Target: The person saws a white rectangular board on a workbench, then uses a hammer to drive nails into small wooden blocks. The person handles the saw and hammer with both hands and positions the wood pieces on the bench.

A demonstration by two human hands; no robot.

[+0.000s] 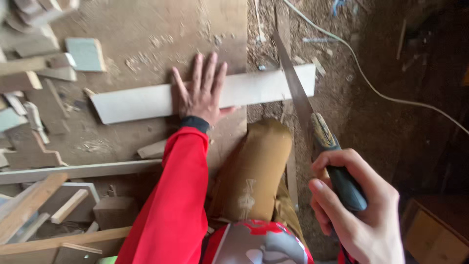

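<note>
My left hand (201,90) lies flat, fingers spread, on a long pale wooden board (141,101) that rests across a brown work surface (146,29). The board's right end juts past the surface's edge. My right hand (359,210) grips the dark handle of a hand saw (299,93), whose blade crosses the overhanging end of the board. A red sleeve covers my left arm. My knee in tan trousers (259,166) is raised under the board, near the surface's edge.
Wood offcuts and blocks (34,93) crowd the left side of the surface. Long battens (73,171) lie along the near edge. A pale cable (371,83) runs over the sawdust-strewn floor on the right. A wooden box corner (435,230) sits at the lower right.
</note>
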